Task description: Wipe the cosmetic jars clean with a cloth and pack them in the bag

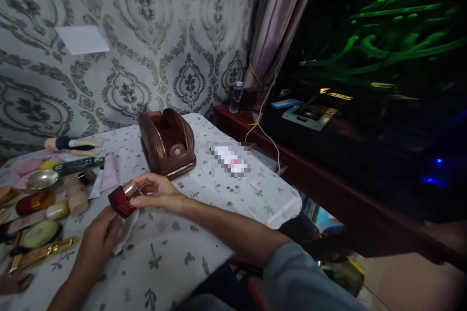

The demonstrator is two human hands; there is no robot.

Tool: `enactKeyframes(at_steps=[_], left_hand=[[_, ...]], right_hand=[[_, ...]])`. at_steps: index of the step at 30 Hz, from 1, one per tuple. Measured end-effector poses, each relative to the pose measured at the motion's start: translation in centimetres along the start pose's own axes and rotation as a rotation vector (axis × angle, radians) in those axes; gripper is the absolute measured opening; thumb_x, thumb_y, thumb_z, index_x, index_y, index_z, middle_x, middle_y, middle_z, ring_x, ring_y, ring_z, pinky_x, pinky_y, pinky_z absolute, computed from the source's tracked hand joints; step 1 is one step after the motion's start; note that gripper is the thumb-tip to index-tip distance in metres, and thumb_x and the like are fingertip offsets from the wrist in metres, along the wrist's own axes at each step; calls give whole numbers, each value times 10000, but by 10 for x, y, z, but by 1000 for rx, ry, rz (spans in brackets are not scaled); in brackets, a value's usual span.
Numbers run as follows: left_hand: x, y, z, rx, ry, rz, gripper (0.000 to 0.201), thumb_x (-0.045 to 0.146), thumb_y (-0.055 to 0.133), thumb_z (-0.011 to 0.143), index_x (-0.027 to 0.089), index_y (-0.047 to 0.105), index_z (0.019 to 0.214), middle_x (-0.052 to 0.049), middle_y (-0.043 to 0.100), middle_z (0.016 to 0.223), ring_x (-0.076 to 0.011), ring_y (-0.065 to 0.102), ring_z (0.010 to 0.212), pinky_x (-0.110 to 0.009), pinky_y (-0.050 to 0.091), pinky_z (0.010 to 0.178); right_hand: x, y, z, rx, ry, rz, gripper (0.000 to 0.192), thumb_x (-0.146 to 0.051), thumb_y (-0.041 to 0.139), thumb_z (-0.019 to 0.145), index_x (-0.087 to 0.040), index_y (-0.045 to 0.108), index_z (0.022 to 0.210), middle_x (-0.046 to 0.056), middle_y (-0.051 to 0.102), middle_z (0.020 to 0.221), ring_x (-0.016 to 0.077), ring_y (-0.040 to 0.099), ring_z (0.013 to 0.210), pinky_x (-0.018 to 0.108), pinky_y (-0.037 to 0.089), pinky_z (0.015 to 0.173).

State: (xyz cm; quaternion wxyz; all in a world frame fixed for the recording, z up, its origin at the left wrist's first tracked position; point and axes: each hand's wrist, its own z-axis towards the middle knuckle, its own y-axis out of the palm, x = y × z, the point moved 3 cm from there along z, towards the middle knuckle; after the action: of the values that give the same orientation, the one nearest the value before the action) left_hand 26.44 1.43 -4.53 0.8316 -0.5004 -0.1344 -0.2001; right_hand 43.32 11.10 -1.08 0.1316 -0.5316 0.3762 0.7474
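Note:
My right hand point(158, 193) grips a dark red glass perfume bottle point(121, 201) by its shiny cap end, with the bottle tilted over the table. Just below it my left hand point(97, 238) is closed on a white tissue point(126, 234), its fingers close to the bottle's base. Whether those fingers touch the glass, I cannot tell. Behind my hands stands a brown leather toiletry bag point(149, 148), its zipped top gaping open. Left of my hands lie a pink tube point(109, 172), a beige bottle point(76, 194), an amber-red jar point(35, 202) and a gold tube point(42, 255).
A patterned white cloth point(175, 248) covers the table. More cosmetics and brushes point(75, 143) lie at the left. A blurred-out white item point(231, 159) rests right of the bag. Beyond are a water bottle point(236, 97), a white cable point(268, 97) and a dark computer case point(365, 121).

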Motion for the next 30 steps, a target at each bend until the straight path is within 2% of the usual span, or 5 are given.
enactKeyframes(at_steps=[10,19,24,27,30], left_hand=[[17,9,-1,28,286,331,361,470,442,944,221,698,994,-85,688,956,-266,614,864,-380,498,731],[17,13,0,53,259,302,304,428,425,983,248,655,1066,-51,660,948,-211,633,854,-325,517,702],[6,16,1,43,330,332,246,390,485,963,257,639,1101,-39,666,934,-191,653,814,-297,535,673],[-3,19,0,44,364,349,253,383,514,949,257,628,1137,-41,675,953,-195,664,835,-301,545,702],[-7,21,0,36,382,354,262,380,512,948,257,629,1148,-45,682,969,-198,669,852,-302,549,719]], right_hand=[[-16,-1,-2,6,-60,-19,560,-461,919,456,-196,656,873,-13,659,884,134,618,813,306,488,849],[-126,-43,48,234,-447,20,415,-487,752,719,-209,582,976,0,650,936,135,642,818,288,541,786],[-151,-72,109,543,-251,-777,271,-354,682,806,-171,564,969,16,646,927,159,634,904,297,524,848],[-145,-78,132,517,-43,-1162,317,-232,755,745,-137,610,1009,101,666,1067,252,633,1063,346,490,929],[-131,-82,147,468,42,-1203,344,-91,761,701,-110,644,1025,169,646,1172,324,619,1138,388,489,941]])
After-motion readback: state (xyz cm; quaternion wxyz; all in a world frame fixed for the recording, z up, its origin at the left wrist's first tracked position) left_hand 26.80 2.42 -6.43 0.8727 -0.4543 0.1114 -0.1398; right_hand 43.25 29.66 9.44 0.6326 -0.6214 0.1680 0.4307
